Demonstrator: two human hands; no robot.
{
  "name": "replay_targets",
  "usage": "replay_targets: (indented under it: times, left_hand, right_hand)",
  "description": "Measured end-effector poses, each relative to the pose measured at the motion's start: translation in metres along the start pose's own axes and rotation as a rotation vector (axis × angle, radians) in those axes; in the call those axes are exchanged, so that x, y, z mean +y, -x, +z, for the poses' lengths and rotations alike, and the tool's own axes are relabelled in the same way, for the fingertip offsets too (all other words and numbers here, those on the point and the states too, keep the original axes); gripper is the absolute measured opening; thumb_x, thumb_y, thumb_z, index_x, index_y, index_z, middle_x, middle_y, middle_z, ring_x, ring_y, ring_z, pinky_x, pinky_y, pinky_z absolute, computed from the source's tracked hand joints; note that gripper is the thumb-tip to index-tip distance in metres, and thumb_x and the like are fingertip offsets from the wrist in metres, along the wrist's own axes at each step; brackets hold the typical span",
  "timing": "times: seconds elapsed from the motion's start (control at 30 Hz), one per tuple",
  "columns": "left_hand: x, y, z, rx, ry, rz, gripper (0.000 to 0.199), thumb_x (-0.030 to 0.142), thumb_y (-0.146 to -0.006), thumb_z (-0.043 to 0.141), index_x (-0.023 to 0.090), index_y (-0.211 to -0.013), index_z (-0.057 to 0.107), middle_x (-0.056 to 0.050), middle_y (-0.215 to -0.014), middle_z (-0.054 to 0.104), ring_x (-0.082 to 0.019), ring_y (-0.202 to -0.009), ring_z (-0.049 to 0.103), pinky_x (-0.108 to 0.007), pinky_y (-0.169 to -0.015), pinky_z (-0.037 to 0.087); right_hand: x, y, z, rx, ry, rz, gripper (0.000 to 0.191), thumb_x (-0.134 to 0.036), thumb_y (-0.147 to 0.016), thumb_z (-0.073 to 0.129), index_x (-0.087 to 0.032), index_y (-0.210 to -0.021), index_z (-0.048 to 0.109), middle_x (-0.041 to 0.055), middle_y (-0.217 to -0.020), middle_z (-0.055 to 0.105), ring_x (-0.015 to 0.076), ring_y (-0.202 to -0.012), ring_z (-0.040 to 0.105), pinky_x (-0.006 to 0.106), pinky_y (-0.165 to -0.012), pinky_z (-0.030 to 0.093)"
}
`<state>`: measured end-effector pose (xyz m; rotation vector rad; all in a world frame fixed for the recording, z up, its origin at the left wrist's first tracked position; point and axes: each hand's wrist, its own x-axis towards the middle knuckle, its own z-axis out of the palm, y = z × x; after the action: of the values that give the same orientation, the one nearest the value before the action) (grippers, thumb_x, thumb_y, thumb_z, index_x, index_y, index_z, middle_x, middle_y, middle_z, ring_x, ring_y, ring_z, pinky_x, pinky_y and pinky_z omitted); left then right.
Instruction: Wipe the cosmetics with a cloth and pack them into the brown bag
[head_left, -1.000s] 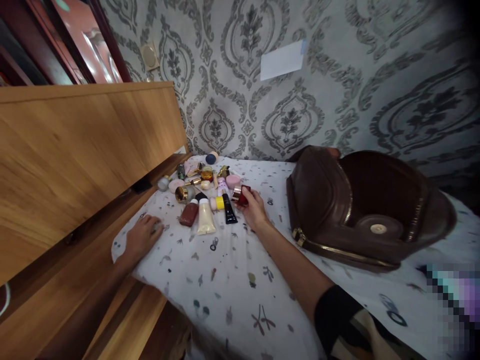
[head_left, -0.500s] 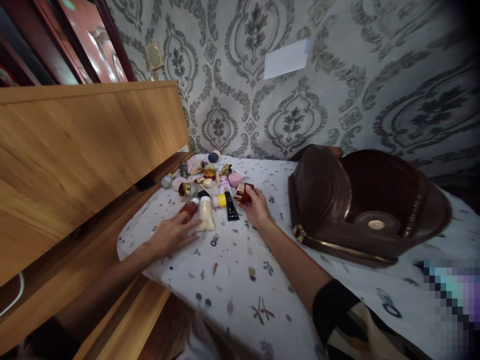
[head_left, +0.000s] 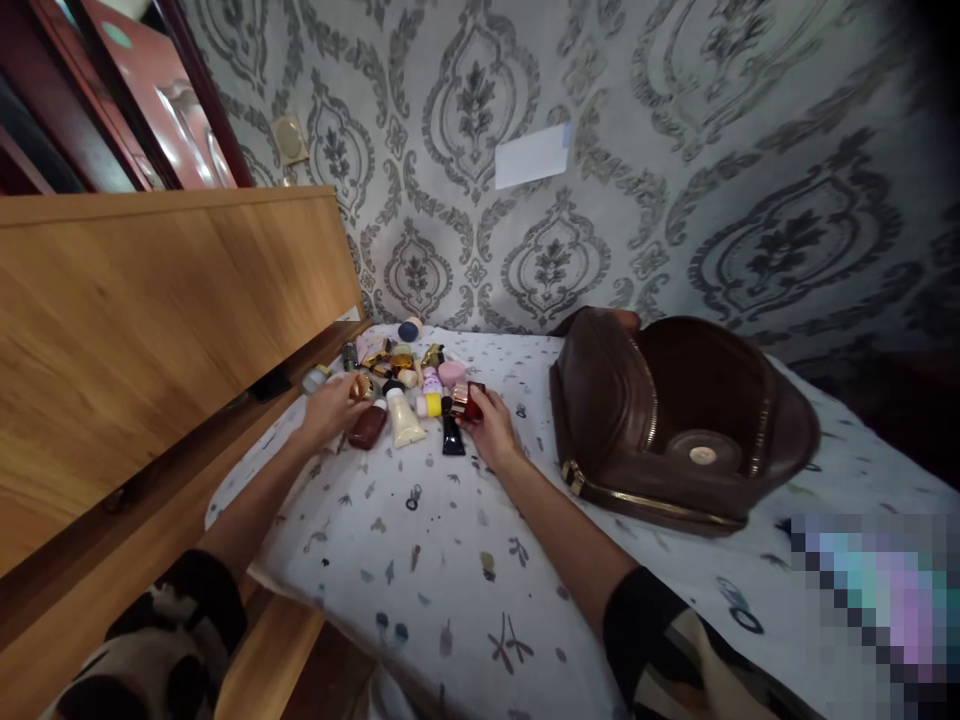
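Note:
My right hand [head_left: 491, 425] is closed around a dark red bottle [head_left: 474, 402] with a shiny rose-gold cap. Beneath it lies a black tube [head_left: 452, 432]. At the left of the cosmetics, the fingers of my left hand [head_left: 330, 408] are wrapped round a gold-lidded jar [head_left: 362, 387]. Between the hands lie a brown-red bottle [head_left: 367, 425] with a white cap, a cream tube [head_left: 405, 420] and a yellow-banded item [head_left: 430, 405]. Behind them are a pink round item [head_left: 451, 374], an amber jar [head_left: 402, 360] and several other small cosmetics.
An open brown leather bag [head_left: 637, 430] stands at the right on the patterned white sheet [head_left: 450, 540]. A wooden panel [head_left: 172, 280] rises at the left. Patterned wallpaper covers the wall behind, and a pixelated patch [head_left: 885, 590] lies at the lower right.
My left hand has moved from the brown-red bottle to the gold-lidded jar and closed on it. The right hand still holds the dark red bottle. The camera view has shifted.

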<state>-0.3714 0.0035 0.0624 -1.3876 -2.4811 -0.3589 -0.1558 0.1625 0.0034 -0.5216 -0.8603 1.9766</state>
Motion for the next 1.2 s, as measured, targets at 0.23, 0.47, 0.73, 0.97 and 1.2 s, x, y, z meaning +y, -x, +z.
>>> replay_targets:
  times: [0.23, 0.47, 0.73, 0.97, 1.2]
  left_hand:
    - [-0.004, -0.036, 0.001, -0.073, 0.101, -0.037, 0.041, 0.057, -0.081, 0.061, 0.022, -0.101, 0.058, -0.002, -0.085, 0.068, -0.022, -0.079, 0.063, -0.030, -0.067, 0.043]
    - [0.065, -0.121, 0.004, 0.033, 0.206, 0.035, 0.037, 0.047, -0.082, 0.066, 0.019, -0.105, 0.060, -0.007, -0.100, 0.071, -0.021, -0.091, 0.064, -0.028, -0.075, 0.045]
    - [0.139, -0.187, 0.061, -0.012, 0.208, -0.017, 0.043, 0.033, -0.089, 0.060, 0.006, -0.123, 0.059, -0.023, -0.117, 0.066, -0.024, -0.096, 0.066, -0.031, -0.077, 0.042]
    - [0.095, -0.171, 0.040, -0.017, 0.066, -0.045, 0.035, 0.030, -0.095, 0.048, 0.019, -0.124, 0.064, -0.018, -0.125, 0.065, -0.030, -0.111, 0.063, -0.036, -0.086, 0.048]
    - [-0.034, -0.106, -0.016, -0.123, -0.205, -0.257, 0.040, 0.034, -0.084, 0.057, 0.011, -0.116, 0.068, -0.027, -0.128, 0.062, -0.044, -0.118, 0.059, -0.052, -0.094, 0.045]
  right_hand:
    - [0.000, 0.001, 0.000, -0.011, -0.009, -0.015, 0.044, -0.048, -0.059, 0.086, -0.023, -0.085, 0.060, -0.0035, -0.073, 0.072, 0.0138, -0.064, 0.065, 0.021, -0.049, 0.051]
    - [-0.001, 0.001, -0.002, -0.007, -0.036, -0.018, 0.041, -0.046, -0.062, 0.086, -0.022, -0.086, 0.062, -0.0023, -0.075, 0.071, 0.0141, -0.065, 0.066, 0.021, -0.050, 0.052]
    - [-0.001, -0.001, -0.006, -0.026, -0.023, -0.001, 0.042, -0.047, -0.063, 0.086, -0.022, -0.090, 0.065, -0.0017, -0.081, 0.072, 0.0144, -0.069, 0.067, 0.022, -0.052, 0.054]
    - [-0.001, -0.001, -0.006, -0.019, -0.029, 0.004, 0.039, -0.045, -0.064, 0.086, -0.023, -0.088, 0.065, -0.0017, -0.081, 0.072, 0.0148, -0.070, 0.066, 0.023, -0.052, 0.053]
    - [-0.002, -0.001, -0.005, -0.023, -0.023, 0.010, 0.037, -0.044, -0.065, 0.086, -0.023, -0.087, 0.066, -0.0017, -0.081, 0.072, 0.0148, -0.069, 0.066, 0.022, -0.052, 0.053]
